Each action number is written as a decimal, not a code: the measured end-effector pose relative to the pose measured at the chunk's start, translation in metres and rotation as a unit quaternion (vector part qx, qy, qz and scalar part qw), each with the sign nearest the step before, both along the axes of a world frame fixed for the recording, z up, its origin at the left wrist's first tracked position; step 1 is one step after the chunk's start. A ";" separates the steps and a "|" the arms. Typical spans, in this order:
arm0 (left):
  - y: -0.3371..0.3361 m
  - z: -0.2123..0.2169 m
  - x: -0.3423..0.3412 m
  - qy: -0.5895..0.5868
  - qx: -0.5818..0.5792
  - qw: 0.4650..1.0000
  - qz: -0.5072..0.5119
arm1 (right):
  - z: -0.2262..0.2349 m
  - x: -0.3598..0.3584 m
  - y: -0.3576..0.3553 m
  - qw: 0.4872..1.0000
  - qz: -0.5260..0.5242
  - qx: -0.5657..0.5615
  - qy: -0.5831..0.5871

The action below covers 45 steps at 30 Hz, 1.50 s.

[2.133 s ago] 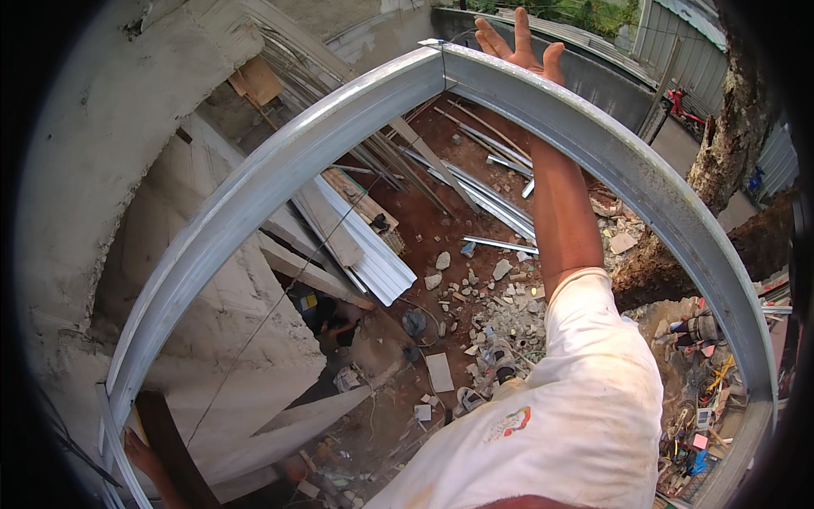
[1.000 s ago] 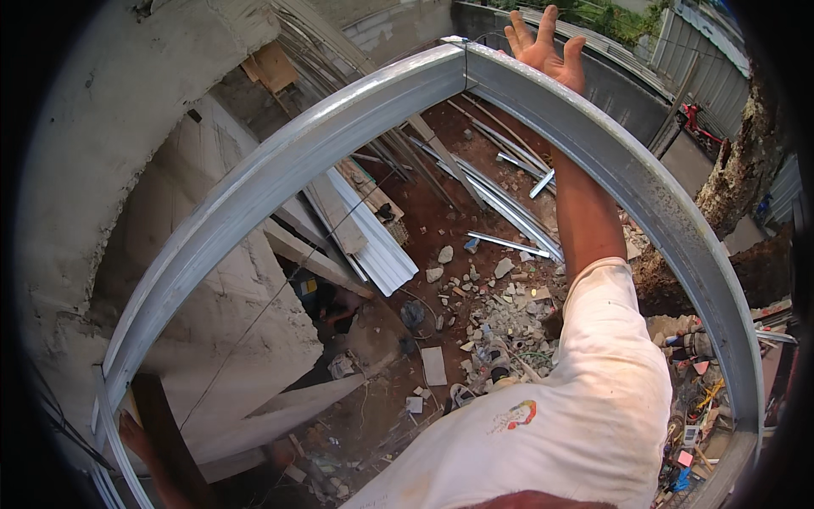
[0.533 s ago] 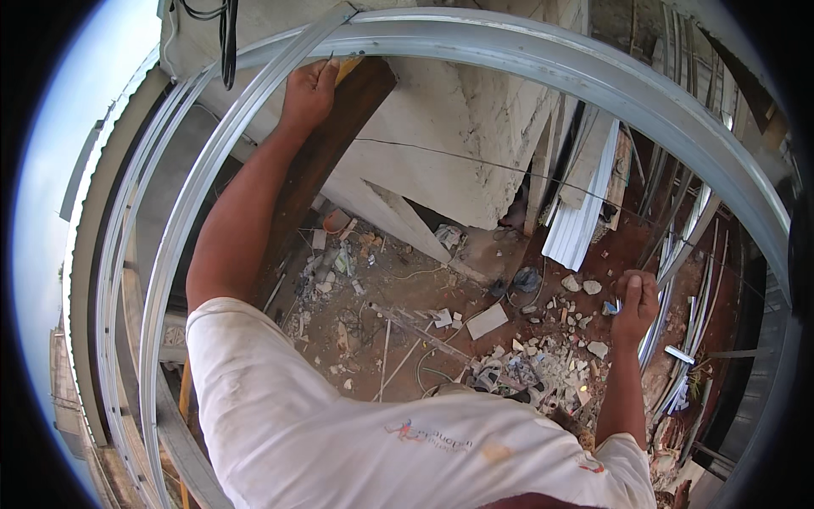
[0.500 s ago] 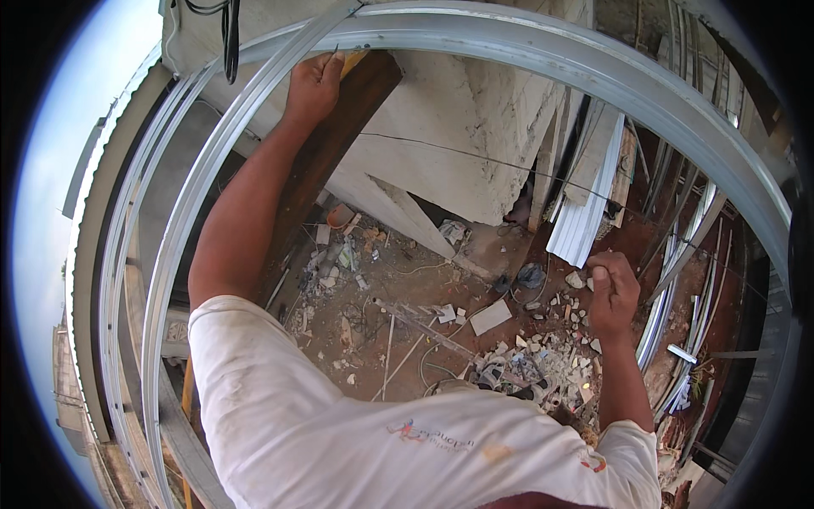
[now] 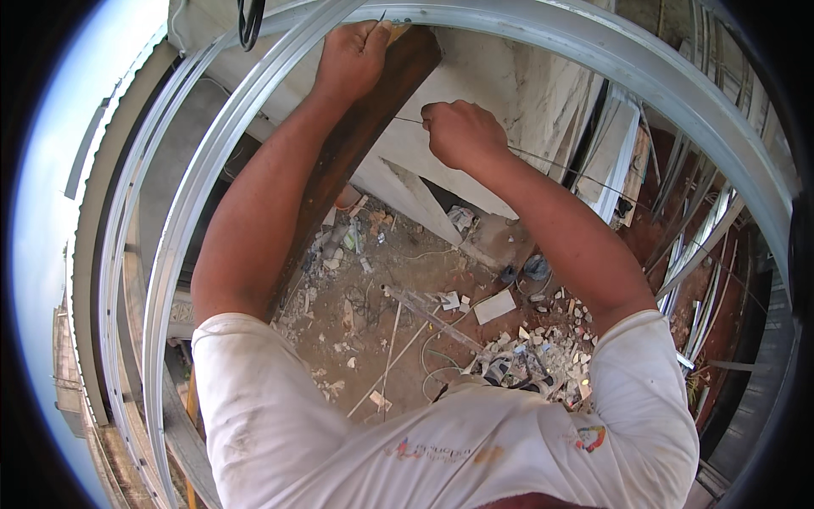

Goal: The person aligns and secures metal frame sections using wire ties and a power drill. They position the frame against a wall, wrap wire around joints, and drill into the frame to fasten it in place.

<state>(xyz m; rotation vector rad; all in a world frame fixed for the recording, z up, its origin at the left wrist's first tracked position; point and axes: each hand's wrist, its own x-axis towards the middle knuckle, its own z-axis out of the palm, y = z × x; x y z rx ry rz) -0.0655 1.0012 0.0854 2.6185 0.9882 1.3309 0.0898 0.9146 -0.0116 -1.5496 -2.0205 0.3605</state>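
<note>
My left hand (image 5: 354, 56) is up at the metal channel (image 5: 543, 30) that arches across the top of the view. Thumb and fingers pinch a thin dark pointed piece (image 5: 381, 15), whose tip sticks up against the channel; its kind is unclear. Close beside that hand, a second metal channel (image 5: 233, 114) runs down to the left. A dark brown beam (image 5: 381, 119) slopes behind the left forearm. My right hand (image 5: 465, 136) is closed, to the right of the beam and in front of a thin dark line (image 5: 551, 163). Whatever its fingers hold is hidden.
Rubble (image 5: 543, 365) and a pale flat tile (image 5: 495, 307) lie on the dirt ground far below. Corrugated sheet (image 5: 612, 182) and long metal strips (image 5: 678, 271) lean at the right. More channels (image 5: 119, 254) stand along the left, beside a roof edge (image 5: 93, 280).
My right hand has swung up and left from the lower right, near to the left hand. The left hand keeps its pinch at the channel; the view has shifted slightly.
</note>
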 end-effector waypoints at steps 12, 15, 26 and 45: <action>0.036 -0.016 -0.018 0.180 0.184 0.966 0.033 | 0.000 -0.011 0.000 0.999 0.001 -0.040 -0.015; -0.002 -0.003 0.009 0.001 -0.009 1.000 -0.026 | 0.005 -0.012 -0.005 1.000 0.001 -0.026 -0.009; 0.007 -0.008 0.006 0.082 -0.009 0.996 -0.034 | -0.007 0.013 -0.071 0.975 0.022 0.221 0.004; 0.026 -0.018 -0.007 0.192 0.060 0.979 -0.027 | -0.135 0.292 -0.388 0.778 -0.511 0.198 0.308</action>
